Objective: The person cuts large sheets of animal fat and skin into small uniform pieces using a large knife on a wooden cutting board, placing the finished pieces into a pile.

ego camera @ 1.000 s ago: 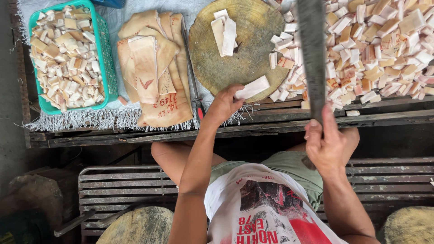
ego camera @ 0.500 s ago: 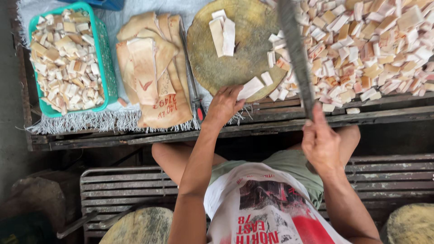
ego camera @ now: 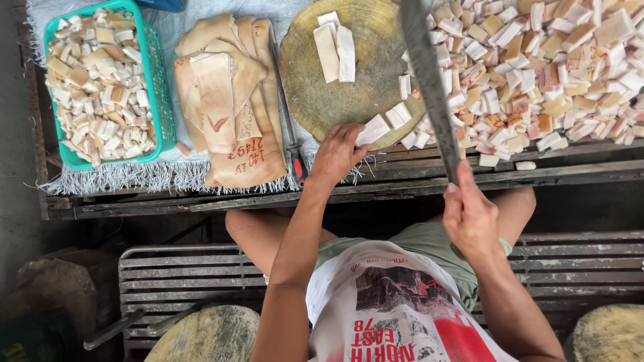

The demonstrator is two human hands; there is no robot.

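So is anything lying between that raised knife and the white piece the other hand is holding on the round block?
Nothing visible. The long knife in the right hand hangs beside the white piece under the left hand's fingers, with only bare chopping block nearby.

Long blade and cut-piece pile run off-frame.

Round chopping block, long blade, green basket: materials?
Round chopping block: looks like wood, a matte yellow-brown face scored with cut marks and ring-like grain. Long blade, gripped by the right hand: likely steel, dull grey and unpolished. Green basket: probably moulded plastic, with glossy teal lattice walls.
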